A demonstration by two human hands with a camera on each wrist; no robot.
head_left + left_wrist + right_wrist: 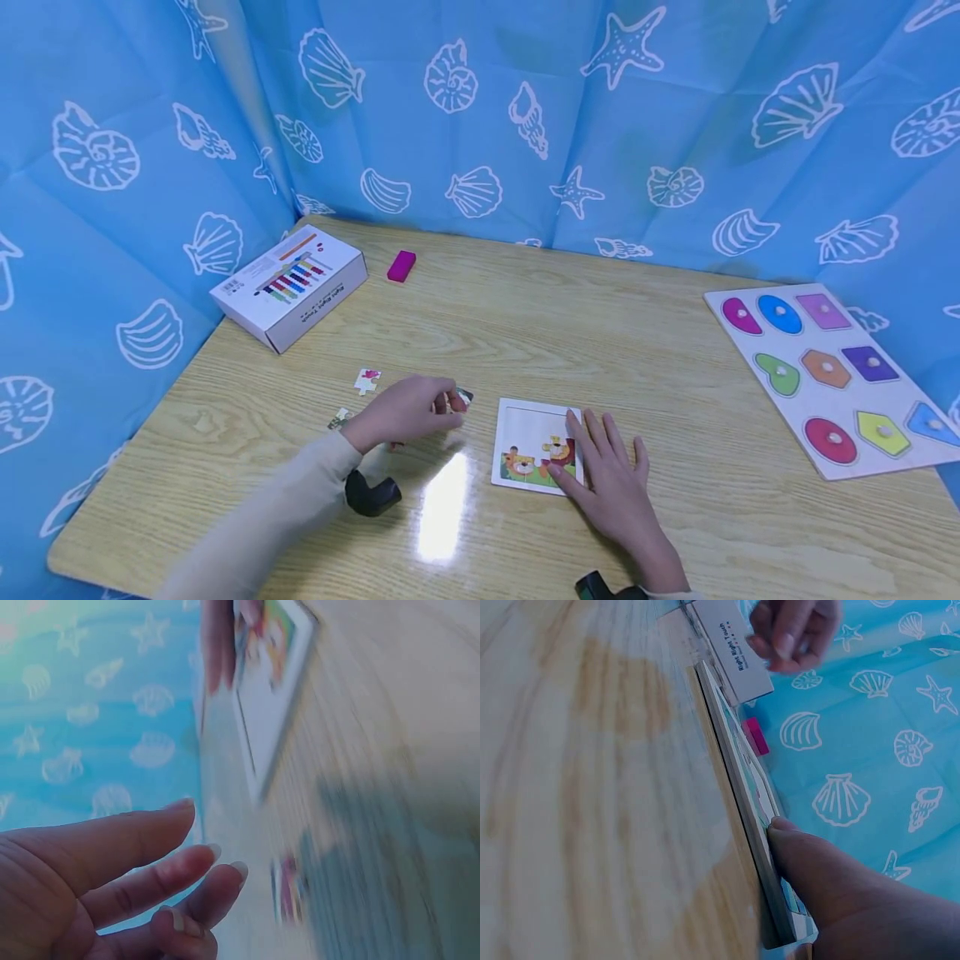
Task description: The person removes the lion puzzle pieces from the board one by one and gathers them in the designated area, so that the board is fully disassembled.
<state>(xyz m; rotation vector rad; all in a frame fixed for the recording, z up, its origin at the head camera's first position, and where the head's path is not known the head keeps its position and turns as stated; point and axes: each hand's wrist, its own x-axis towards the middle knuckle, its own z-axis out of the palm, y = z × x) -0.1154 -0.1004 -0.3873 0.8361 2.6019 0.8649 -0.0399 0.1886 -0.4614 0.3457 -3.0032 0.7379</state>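
A square white puzzle tray lies on the table, its lower part filled with lion picture pieces. My right hand rests on the tray's right side, fingers stretched; in the right wrist view the thumb touches the tray near its edge. Left of the tray, my left hand hovers above the table with loosely bent fingers. In the left wrist view that hand holds nothing, and a blurred puzzle piece lies below its fingertips. A dark puzzle piece shows just beyond its fingers.
More loose puzzle pieces lie to the left, a pink-marked piece and a green one. A white abacus box and a magenta block stand behind. At the right lies a knobbed shape board. A blue shell-print curtain surrounds the table.
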